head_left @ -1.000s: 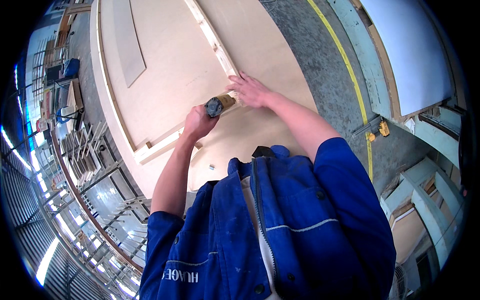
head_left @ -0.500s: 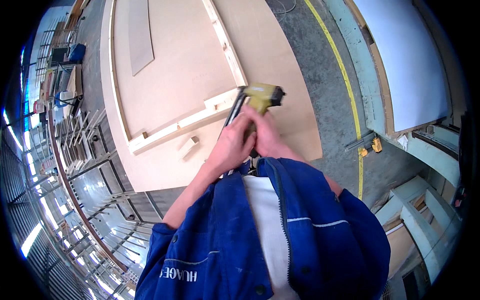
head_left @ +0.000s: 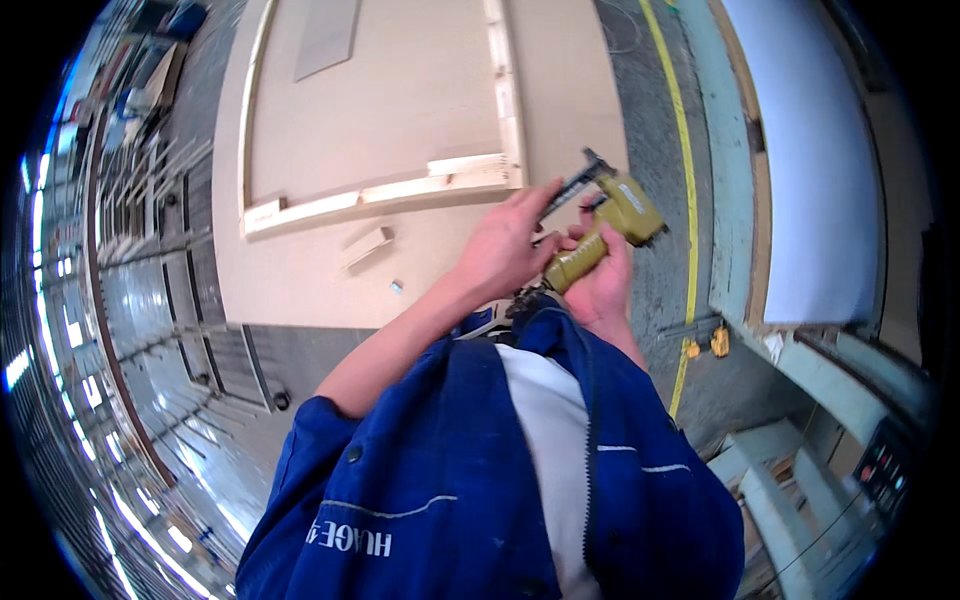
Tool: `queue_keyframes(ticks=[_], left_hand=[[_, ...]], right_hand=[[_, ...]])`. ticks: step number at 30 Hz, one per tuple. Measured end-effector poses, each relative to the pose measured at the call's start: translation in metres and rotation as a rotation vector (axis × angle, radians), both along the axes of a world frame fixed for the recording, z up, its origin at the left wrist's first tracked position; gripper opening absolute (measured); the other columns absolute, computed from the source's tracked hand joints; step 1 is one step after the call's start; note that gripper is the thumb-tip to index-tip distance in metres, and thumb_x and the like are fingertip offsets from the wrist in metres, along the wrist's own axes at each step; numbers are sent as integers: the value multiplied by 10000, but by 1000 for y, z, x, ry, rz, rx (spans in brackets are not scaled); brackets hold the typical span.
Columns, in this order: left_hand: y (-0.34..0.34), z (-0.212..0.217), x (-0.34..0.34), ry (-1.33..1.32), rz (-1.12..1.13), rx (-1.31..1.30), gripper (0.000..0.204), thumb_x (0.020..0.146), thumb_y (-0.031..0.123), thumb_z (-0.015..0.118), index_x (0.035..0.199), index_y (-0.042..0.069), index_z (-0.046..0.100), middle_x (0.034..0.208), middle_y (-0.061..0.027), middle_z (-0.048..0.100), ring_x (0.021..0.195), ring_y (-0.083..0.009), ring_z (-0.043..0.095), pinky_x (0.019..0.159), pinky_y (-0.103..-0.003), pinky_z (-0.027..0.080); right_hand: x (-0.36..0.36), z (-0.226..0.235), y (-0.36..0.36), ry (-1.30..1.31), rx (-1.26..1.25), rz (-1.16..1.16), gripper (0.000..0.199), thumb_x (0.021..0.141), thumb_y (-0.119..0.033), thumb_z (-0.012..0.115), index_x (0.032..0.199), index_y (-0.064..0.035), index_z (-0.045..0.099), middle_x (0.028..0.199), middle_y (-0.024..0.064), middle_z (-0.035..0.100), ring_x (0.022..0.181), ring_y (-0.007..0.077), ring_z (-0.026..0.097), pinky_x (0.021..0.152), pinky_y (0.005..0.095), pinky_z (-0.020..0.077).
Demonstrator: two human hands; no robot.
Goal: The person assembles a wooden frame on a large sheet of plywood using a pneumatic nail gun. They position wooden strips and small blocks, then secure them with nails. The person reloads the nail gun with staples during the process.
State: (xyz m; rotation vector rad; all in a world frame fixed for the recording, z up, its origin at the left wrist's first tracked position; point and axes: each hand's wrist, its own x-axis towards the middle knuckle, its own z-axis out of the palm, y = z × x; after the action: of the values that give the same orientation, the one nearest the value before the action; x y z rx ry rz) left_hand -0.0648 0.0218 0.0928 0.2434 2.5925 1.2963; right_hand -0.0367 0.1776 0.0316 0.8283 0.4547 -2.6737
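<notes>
My right hand (head_left: 602, 283) is wrapped round the handle of an olive-green nail gun (head_left: 632, 208), held tilted just beyond the near right corner of a wooden frame (head_left: 400, 190). My left hand (head_left: 505, 242) is closed on the gun's dark magazine (head_left: 572, 188); part of its fingers is hidden behind the magazine. The frame of pale battens lies on a large plywood sheet (head_left: 300, 285), with a short batten piece against the inside of its near right corner. A loose wood block (head_left: 368, 248) and a small pale piece (head_left: 396, 286) lie nearer to me.
A thin flat panel (head_left: 328, 40) rests inside the frame. On the right, a yellow floor line (head_left: 690, 190) runs beside a pale green machine bench (head_left: 735, 200) bearing a white sheet (head_left: 815, 180). Metal racks (head_left: 170, 290) stand at the left.
The nail gun has moved right, off the frame's corner, and turned. My hands have separated: the left has shifted to the magazine while the right keeps the handle. The view has shifted too.
</notes>
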Motion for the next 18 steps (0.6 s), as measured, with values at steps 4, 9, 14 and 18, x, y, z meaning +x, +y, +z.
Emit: queue_keyframes(ticks=[4, 9, 14, 18], left_hand=[[4, -16, 22, 128, 56, -119, 498, 884, 133, 724, 1339, 19, 558, 1096, -218, 657, 889, -391, 692, 772, -458, 570], [0, -6, 33, 157, 110, -215, 371, 874, 285, 772, 1096, 52, 587, 941, -159, 645, 800, -395, 683, 665, -480, 549], [-34, 21, 54, 138, 109, -210, 338, 875, 307, 800, 940, 42, 600, 868, -141, 621, 759, -351, 666, 642, -435, 527], [-72, 33, 79, -18, 40, -44, 223, 846, 146, 790, 942, 23, 631, 815, -120, 651, 711, -232, 665, 651, -341, 528]], right_hand=[[3, 5, -1, -28, 118, -55, 371, 1019, -359, 595, 1316, -138, 576, 1075, -11, 625, 804, 109, 532, 788, 294, 496], [6, 16, 3, -70, 137, -37, 413, 1015, -524, 592, 1251, -185, 609, 1082, -68, 634, 721, 82, 503, 720, 294, 482], [-16, -3, 13, -15, 177, -157, 584, 915, -737, 590, 1116, -192, 647, 784, -47, 576, 640, 75, 480, 614, 261, 447], [-21, -37, 33, 204, 106, -91, 656, 847, -811, 596, 1013, -177, 625, 736, -39, 588, 585, 81, 482, 540, 217, 406]])
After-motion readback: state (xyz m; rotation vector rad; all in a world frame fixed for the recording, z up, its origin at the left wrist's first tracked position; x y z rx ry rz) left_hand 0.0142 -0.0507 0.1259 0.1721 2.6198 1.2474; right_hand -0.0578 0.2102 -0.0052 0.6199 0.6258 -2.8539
